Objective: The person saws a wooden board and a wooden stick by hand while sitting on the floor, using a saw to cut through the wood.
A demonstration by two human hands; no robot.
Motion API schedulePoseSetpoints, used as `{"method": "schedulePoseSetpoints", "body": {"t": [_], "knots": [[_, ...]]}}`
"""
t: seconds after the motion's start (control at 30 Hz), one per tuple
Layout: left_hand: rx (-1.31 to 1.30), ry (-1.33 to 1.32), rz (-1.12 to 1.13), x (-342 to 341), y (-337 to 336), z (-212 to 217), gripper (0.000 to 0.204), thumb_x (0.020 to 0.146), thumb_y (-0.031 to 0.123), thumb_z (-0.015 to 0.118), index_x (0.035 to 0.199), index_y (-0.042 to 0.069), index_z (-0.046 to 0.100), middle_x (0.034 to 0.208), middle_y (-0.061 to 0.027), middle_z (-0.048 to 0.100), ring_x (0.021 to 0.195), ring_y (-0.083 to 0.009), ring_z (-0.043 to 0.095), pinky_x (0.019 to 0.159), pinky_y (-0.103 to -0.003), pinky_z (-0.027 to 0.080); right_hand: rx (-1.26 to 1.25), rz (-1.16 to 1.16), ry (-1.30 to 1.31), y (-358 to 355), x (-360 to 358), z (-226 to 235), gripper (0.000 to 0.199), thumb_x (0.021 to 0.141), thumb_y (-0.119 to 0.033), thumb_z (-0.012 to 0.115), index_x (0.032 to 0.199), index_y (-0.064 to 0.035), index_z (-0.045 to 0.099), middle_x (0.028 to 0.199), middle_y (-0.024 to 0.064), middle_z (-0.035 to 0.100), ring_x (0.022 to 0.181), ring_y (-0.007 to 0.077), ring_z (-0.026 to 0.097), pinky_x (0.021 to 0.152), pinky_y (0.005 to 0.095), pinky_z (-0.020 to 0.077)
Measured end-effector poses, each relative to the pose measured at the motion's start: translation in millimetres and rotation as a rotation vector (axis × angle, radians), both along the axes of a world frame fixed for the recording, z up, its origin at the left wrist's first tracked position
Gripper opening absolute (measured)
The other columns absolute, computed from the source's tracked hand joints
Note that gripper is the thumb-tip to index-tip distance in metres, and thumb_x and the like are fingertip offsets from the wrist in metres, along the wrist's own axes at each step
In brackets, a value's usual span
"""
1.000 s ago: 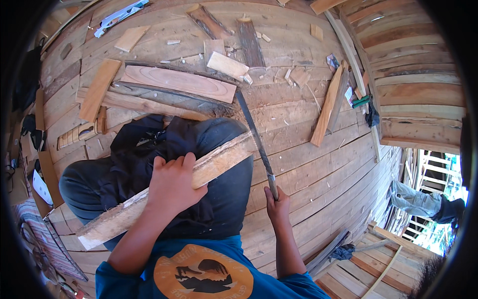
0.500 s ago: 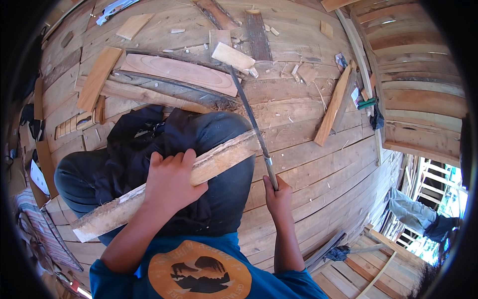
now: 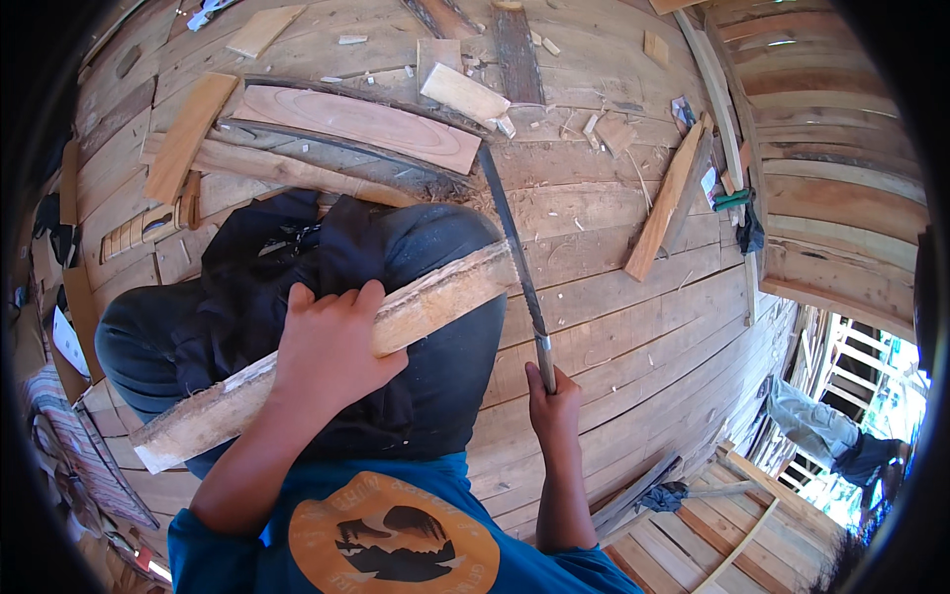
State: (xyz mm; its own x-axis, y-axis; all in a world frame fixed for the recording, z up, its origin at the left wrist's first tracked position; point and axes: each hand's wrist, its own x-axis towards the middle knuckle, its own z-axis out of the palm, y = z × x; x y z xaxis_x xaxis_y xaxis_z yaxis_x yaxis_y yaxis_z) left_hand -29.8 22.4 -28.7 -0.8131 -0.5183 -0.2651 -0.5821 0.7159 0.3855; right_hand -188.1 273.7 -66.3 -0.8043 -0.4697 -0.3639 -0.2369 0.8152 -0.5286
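Across my lap lies a rough length of wood (image 3: 450,298), slanting from lower left up to the right. My left hand (image 3: 332,342) is closed around its middle from above. In my right hand (image 3: 556,398) is the handle of a machete with a long, dark, narrow blade (image 3: 511,220) and a silvery collar. The blade points away from me and crosses the right end of the wood, at or against it; contact cannot be made out. Under the wood are my crossed legs in dark trousers (image 3: 460,371).
Ahead on the plank floor (image 3: 614,327) lie a pinkish board (image 3: 361,129), a tilted plank (image 3: 190,139), a pale block (image 3: 465,92) and scattered chips. More boards (image 3: 665,203) lie at the right, by a plank wall (image 3: 841,198). A person (image 3: 816,416) stands at the far right.
The machete has shifted slightly right and down along with my right hand. The wood and my left hand have moved a little to the left and up in the view.
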Motion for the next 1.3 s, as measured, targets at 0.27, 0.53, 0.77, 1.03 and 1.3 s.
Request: {"method": "schedulePoseSetpoints", "body": {"t": [0.27,0.53,0.77,1.03,1.3], "knots": [[-0.038,0.012,0.003,-1.6,0.9,0.8,0.045,0.064,0.04,0.078,0.09,0.011,0.055,0.072,-0.0039,0.062,0.07,-0.0219,0.065,0.078,-0.039,0.037,-0.068,0.042,0.014,-46.9,-17.3,-4.6,0.041,0.094,-0.026,0.066,0.068,0.0019,0.051,0.052,0.0158,0.042,0.047,0.025,0.033,0.046,0.0389,0.0325],[-0.019,-0.026,0.021,-2.1,-0.7,-1.8,0.046,0.063,0.04,0.08,0.089,0.011,0.055,0.072,-0.0042,0.063,0.069,-0.0224,0.065,0.076,-0.039,0.038,0.04,-0.006,0.009,20.6,-5.6,-0.8,0.043,0.094,-0.024,0.067,0.064,0.0019,0.049,0.051,0.0122,0.038,0.049,0.0164,0.031,0.045,0.0372,0.0303],[-0.021,-0.007,0.009,-1.7,1.1,-3.8,0.044,0.064,0.038,0.078,0.09,0.011,0.055,0.073,-0.0043,0.064,0.069,-0.0218,0.065,0.077,-0.039,0.038,0.026,-0.013,-0.03,16.4,-0.6,-3.1,0.044,0.094,-0.024,0.067,0.063,0.0017,0.048,0.05,0.0126,0.038,0.048,0.018,0.03,0.045,0.0376,0.03],[-0.033,0.04,0.01,0.9,1.6,-2.1,0.043,0.066,0.039,0.077,0.09,0.01,0.056,0.071,-0.005,0.062,0.069,-0.0233,0.065,0.078,-0.039,0.037,-0.062,0.092,0.056,-44.5,-24.2,-8.7,0.045,0.094,-0.028,0.065,0.065,0.0024,0.048,0.052,0.0195,0.042,0.046,0.0304,0.032,0.046,0.0408,0.0339],[0.009,0.003,0.008,3.5,3.9,-4.3,0.044,0.065,0.04,0.078,0.09,0.01,0.057,0.072,-0.0052,0.063,0.069,-0.0237,0.065,0.078,-0.04,0.036,0.029,0.042,0.006,-19.7,-0.2,12.9,0.043,0.094,-0.025,0.066,0.066,0.0024,0.048,0.052,0.0181,0.043,0.046,0.0272,0.032,0.046,0.0396,0.0339]]}}
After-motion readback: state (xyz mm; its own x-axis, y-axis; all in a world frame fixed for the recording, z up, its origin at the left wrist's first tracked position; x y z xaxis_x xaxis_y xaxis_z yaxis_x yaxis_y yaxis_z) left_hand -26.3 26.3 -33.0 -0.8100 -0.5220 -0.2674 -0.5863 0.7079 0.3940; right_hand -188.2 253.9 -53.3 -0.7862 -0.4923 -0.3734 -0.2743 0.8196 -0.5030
